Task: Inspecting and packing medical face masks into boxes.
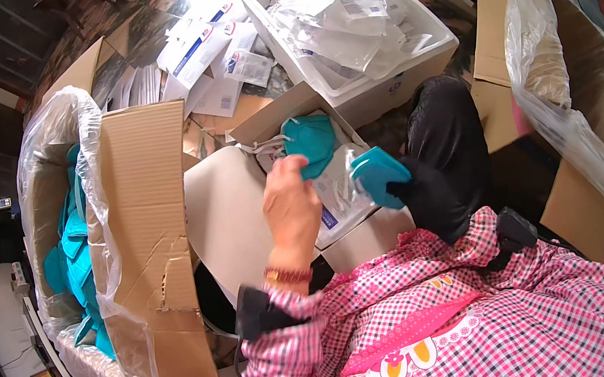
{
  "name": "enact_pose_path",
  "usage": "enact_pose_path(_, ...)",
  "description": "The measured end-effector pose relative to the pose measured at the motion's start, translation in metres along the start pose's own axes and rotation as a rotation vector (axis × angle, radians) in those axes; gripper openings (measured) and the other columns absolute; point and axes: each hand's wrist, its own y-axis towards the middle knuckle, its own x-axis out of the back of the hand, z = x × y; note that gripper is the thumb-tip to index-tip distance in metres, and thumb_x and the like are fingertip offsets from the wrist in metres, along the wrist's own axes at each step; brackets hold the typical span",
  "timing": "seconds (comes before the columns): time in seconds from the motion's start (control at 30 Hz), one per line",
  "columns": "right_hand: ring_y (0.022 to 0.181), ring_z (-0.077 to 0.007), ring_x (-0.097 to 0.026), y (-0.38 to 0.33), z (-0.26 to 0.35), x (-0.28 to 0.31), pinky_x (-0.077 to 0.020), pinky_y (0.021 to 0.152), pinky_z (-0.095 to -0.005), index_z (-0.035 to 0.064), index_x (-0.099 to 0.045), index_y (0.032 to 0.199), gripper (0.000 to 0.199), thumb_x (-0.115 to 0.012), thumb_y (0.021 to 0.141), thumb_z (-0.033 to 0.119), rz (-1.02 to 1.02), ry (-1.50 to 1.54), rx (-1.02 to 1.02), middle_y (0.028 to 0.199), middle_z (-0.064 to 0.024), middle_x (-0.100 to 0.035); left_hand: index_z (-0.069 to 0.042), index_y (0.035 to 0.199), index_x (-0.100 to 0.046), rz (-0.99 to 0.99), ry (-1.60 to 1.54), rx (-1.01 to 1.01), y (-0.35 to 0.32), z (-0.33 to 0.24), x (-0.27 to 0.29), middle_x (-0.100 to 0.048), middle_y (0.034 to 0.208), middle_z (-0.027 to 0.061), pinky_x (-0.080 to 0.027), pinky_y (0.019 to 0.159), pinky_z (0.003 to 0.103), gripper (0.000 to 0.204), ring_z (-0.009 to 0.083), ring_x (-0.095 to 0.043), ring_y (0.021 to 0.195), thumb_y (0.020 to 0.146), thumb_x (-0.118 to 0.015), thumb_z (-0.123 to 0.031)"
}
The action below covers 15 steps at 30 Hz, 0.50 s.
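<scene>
My bare left hand [291, 194], with a red beaded bracelet at the wrist, pinches the lower edge of a teal cup-shaped face mask [311, 138]. White straps trail from this mask on its left. My right hand [430, 194] wears a black glove and grips a small stack of teal face masks [379, 175] by its right side. Whitish straps hang at the stack's left. Both hands are over an open small carton [288, 110] in front of me, with white printed packets [334, 187] in and around it. The left fingertips are slightly blurred.
At left stands a cardboard box [156, 254] lined with plastic, holding many teal masks [76, 256]. A white foam box [428, 57] full of clear pouches [345, 19] stands ahead. White cartons [193, 54] lie on the floor. Another lined box [487, 47] is at right.
</scene>
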Motion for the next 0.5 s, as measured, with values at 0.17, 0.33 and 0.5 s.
enact_pose_path(0.17,0.09,-0.0254,-0.069,-0.003,-0.011,-0.012,-0.0529,0.079,-0.0364,0.0036,-0.063,0.116,0.027,-0.068,0.091,0.012,0.105,-0.083,0.074,0.099,-0.0152,-0.069,-0.009,0.135,-0.053,-0.056,0.733,-0.312,0.048,0.06,-0.073,-0.05,0.142,0.0078,-0.032,0.11,0.057,0.051,0.0316,-0.042,0.137,0.085,-0.059,-0.009)
enact_pose_path(0.33,0.088,-0.025,-0.069,-0.003,-0.014,-0.013,-0.0531,0.079,-0.0356,0.0036,-0.063,0.115,0.026,-0.068,0.09,0.011,-0.019,0.129,-0.003,0.096,-0.0136,-0.069,-0.009,0.132,-0.055,-0.019,0.706,-0.317,0.058,0.069,-0.08,-0.053,0.14,0.0057,-0.033,0.11,0.057,0.046,0.0314,-0.046,0.133,0.086,-0.059,-0.01)
enact_pose_path(0.5,0.087,-0.0238,-0.068,0.004,0.006,-0.001,-0.0529,0.078,-0.0358,0.0029,-0.063,0.113,0.025,-0.068,0.09,0.009,-0.009,0.101,-0.057,0.094,-0.014,-0.069,-0.009,0.11,-0.065,-0.178,0.391,-0.316,0.054,0.049,-0.037,-0.067,0.11,0.0064,-0.044,0.102,0.047,0.024,0.0265,-0.063,0.108,0.086,-0.06,-0.01)
